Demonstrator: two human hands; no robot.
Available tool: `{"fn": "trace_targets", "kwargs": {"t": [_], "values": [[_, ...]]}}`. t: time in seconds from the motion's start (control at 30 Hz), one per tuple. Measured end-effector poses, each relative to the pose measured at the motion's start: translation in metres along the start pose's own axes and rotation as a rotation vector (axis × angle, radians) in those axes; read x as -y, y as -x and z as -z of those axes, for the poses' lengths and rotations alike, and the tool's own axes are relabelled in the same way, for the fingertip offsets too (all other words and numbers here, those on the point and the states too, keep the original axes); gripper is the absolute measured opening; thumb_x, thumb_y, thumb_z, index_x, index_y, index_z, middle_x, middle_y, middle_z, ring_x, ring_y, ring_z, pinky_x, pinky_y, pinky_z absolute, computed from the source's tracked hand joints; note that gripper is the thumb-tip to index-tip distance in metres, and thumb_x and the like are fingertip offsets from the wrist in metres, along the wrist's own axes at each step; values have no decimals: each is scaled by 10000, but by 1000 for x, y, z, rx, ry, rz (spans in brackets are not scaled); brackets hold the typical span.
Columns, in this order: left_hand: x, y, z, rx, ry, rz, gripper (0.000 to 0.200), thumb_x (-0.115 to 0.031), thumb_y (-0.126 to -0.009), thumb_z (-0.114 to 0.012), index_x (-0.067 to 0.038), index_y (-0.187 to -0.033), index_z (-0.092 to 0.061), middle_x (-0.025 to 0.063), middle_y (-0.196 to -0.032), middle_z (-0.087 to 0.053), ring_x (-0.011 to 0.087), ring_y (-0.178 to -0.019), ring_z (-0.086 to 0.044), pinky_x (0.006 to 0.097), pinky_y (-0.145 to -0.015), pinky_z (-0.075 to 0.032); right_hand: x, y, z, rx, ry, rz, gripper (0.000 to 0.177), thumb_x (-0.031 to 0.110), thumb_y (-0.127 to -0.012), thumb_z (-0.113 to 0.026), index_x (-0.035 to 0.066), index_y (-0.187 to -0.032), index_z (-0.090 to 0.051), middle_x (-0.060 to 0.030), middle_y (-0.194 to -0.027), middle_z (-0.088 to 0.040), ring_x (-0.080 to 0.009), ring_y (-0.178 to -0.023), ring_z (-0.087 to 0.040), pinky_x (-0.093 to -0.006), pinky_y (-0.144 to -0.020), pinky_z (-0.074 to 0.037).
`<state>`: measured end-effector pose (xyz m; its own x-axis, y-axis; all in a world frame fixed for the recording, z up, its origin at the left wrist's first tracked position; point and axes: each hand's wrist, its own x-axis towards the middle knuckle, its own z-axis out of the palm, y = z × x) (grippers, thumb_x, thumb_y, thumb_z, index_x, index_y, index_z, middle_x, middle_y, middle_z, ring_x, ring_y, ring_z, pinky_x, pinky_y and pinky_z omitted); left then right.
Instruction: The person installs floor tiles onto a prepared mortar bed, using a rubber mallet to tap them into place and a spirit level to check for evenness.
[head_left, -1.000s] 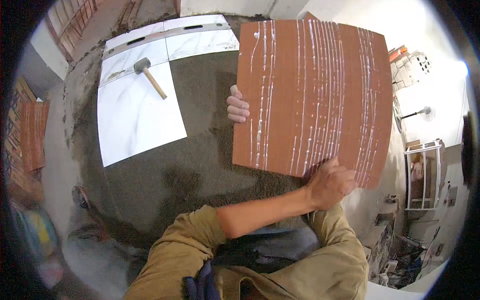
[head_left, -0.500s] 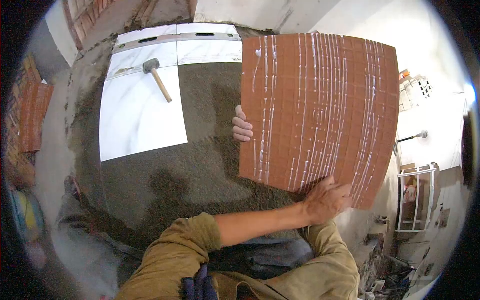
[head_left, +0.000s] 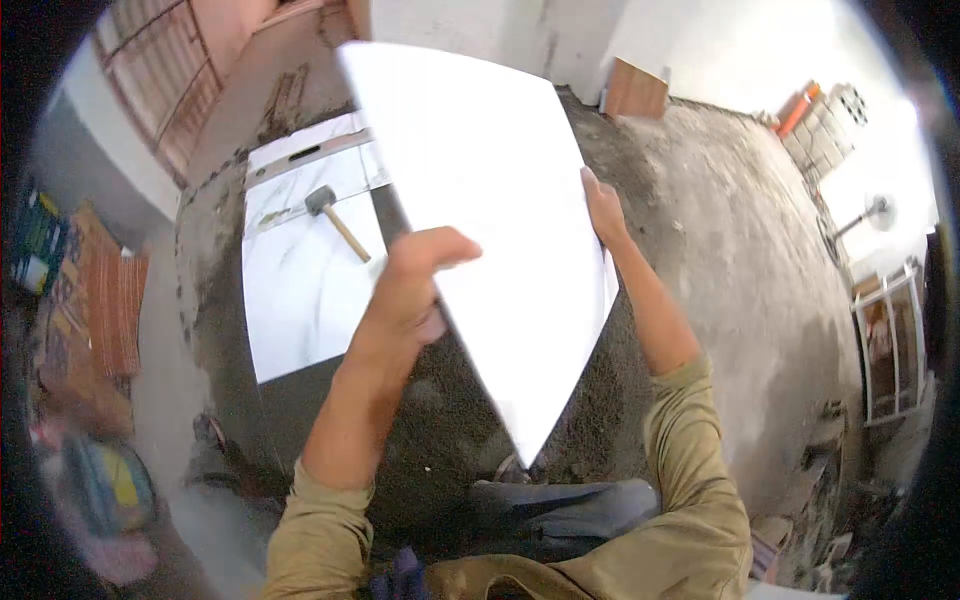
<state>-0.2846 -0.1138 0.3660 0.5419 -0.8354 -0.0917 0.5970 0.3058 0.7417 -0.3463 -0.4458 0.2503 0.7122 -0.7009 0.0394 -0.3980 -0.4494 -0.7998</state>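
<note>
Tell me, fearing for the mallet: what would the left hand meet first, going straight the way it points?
Likely the white tile that the left hand grips; the mallet lies well aside, depth unclear.

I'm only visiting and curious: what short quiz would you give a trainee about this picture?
1. True or false: the left hand and the right hand each grip an edge of the white tile.
2. Where does the mallet lie? A) in a bucket B) on the laid tiles C) leaning on the wall
3. Fill in: below the held tile, the floor is covered with dark, grainy ____.

Key: 1 true; 2 B; 3 mortar.
</note>
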Motion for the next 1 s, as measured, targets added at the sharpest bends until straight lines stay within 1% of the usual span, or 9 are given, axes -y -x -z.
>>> {"fn": "trace_targets", "kwargs": {"t": [0.07, 0.17, 0.33, 0.37, 0.43, 0.57, 0.7, 0.77, 1.0], "values": [[12, 7, 4, -125, 47, -107, 207, -89, -668, -523, 91, -756, -578, 182, -738, -609, 264, -643, -627, 367, -652, -531, 0, -3, 16, -106, 91, -72, 598, 471, -926, -345, -45, -1131, -567, -265, -1102, -598, -364, -1029, -576, -390, -908, -414], [31, 16, 4, -186, 61, -217, 218, -92, -650, -506, 102, -737, -555, 190, -708, -596, 269, -635, -628, 358, -638, -534, -17, 22, 39, -479, 423, 219, 546, 405, -876, -451, -92, -1072, -565, -324, -1065, -547, -444, -1065, -496, -447, -895, -392], [73, 15, 27, -142, -220, -433, 241, -60, -687, -551, 56, -897, -572, 130, -825, -591, 240, -741, -604, 344, -701, -510, -90, 168, -8, 289, -361, -216, 531, 389, -988, -311, -46, -1276, -408, -214, -1223, -499, -281, -1068, -520, -393, -894, -427], [85, 12, 31, -126, -280, -469, 259, -75, -703, -572, 54, -928, -576, 120, -860, -589, 235, -777, -595, 341, -724, -499, -29, 198, -21, 290, -893, -629, 523, 384, -989, -304, -44, -1271, -407, -197, -1203, -516, -271, -1059, -531, -387, -903, -428], [131, 5, 63, -5, -788, -780, 335, -184, -762, -618, 57, -990, -572, 122, -919, -590, 233, -859, -583, 351, -774, -482, -12, 192, -23, 238, -977, -642, 454, 346, -967, -390, -34, -1196, -490, -144, -1096, -595, -238, -957, -600, -371, -851, -462], [113, 22, 83, 173, -944, -546, 539, -299, -822, -669, 17, -1216, -480, 159, -1150, -557, 264, -1066, -550, 408, -919, -452, -26, 148, -22, -2, -837, -731, 463, 332, -917, -470, -82, -1121, -511, -186, -1000, -599, -246, -828, -615, -365, -712, -473], [65, 26, 78, 198, 97, -229, 798, -231, -780, -709, 4, -1397, -260, 169, -1319, -414, 296, -1196, -452, 426, -1023, -363, -87, 114, -18, -167, -632, -666, 405, 308, -878, -513, -73, -999, -577, -161, -861, -620, -232, -744, -618, -360, -678, -465], [87, 18, 106, -229, -390, -193, 744, -185, -772, -700, 34, -1365, -307, 187, -1265, -444, 291, -1124, -492, 421, -1003, -374, -132, 103, -23, -245, -572, -443, 390, 304, -860, -545, -75, -910, -624, -143, -780, -631, -216, -706, -615, -359, -659, -471], [160, 17, 195, -239, -667, 103, 680, -89, -739, -674, 38, -1333, -368, 159, -1151, -539, 228, -1002, -549, 345, -904, -442, -155, 82, -35, -120, -269, -518, 397, 290, -837, -574, -97, -890, -646, -170, -836, -663, -223, -733, -638, -367, -673, -485]]}}
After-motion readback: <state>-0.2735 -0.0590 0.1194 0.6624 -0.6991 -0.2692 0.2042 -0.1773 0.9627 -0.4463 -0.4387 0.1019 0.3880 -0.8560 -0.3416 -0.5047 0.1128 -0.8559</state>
